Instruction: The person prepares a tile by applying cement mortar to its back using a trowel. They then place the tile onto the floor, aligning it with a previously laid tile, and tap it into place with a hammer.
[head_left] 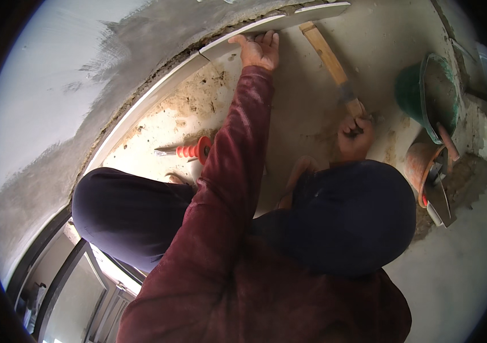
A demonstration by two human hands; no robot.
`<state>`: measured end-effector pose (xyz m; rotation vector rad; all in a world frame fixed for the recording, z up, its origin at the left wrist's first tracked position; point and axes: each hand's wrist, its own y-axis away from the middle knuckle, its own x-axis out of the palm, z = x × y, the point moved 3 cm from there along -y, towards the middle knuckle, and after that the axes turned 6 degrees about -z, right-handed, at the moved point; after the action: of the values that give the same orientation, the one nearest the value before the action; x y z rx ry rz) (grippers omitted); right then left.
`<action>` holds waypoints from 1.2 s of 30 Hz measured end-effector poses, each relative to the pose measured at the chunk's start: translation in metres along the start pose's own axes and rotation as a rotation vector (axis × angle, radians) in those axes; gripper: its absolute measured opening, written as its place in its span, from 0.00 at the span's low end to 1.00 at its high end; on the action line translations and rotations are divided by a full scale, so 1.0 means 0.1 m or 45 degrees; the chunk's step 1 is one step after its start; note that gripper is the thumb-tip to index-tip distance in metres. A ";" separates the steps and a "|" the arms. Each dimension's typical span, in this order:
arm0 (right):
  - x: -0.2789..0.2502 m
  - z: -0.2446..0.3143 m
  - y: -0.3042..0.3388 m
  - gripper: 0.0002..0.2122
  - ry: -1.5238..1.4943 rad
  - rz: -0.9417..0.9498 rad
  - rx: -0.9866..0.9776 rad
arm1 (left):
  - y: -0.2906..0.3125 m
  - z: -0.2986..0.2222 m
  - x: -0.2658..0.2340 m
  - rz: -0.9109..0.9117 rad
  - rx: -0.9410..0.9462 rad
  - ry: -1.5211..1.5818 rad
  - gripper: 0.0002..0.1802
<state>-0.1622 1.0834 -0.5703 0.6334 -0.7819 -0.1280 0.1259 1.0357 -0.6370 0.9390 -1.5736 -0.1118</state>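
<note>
My left hand [260,52] reaches far forward, palm up, thumb out to the side and fingers apart. Its fingertips are at the pale skirting strip [220,44] along the foot of the wall; whether they press on it I cannot tell. My right hand [356,136] is closed around the near end of a wooden-handled tool [326,54] with a grey band. The long wooden part points away toward the wall, and my fist mostly hides the other end. Left of my left forearm, a chisel with an orange hand guard [189,150] lies on the dusty floor.
On the right stand a green bucket [415,91] and an orange bucket [418,163] holding trowels. Rough mortar [140,94] fills a gap above the strip. My knees [352,217] take up the near middle. A dark-framed glass door [78,286] is at lower left.
</note>
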 end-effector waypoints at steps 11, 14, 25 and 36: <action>-0.15 0.41 0.08 0.20 0.577 0.035 -0.618 | -0.12 -0.04 0.04 -0.134 -0.019 0.151 0.60; 0.20 0.60 -0.20 0.20 0.108 -0.147 -0.470 | 0.10 0.11 0.48 -0.113 -0.168 0.420 0.59; 0.31 0.62 -1.07 0.21 -0.105 0.020 -0.340 | 0.19 0.30 0.53 0.059 -0.300 0.522 0.69; 0.60 0.98 -0.94 0.19 1.059 0.088 -1.077 | 0.14 0.24 0.40 0.116 -0.312 0.592 0.67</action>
<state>-0.1756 0.9397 -0.5352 -0.1708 0.0936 -0.1054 0.1008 1.0098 -0.6037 0.6426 -1.1388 -0.0181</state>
